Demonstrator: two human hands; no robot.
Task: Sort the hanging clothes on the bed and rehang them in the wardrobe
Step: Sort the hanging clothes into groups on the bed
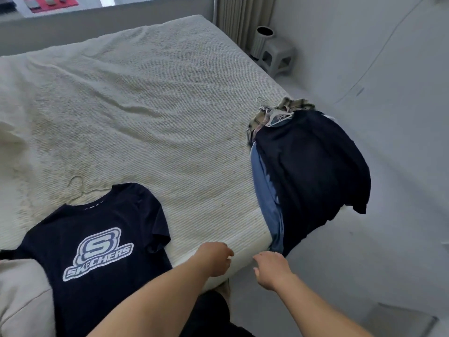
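While the left hand [215, 259] and right hand [273, 269] hover loosely curled and empty at six o'clock, the navy logo tee [97, 244] lies at eight o'clock, and the soft, floppy stacked clothes [308, 166] at three o'clock look best gripped by their hanger hooks [263, 106]

Soft, even daylight comes from the window [73, 3] at the top, cool and slightly dim. Shadows are faint. The wide lens bends the bed [145, 105] edges and walls; fine detail is mildly smeared throughout.
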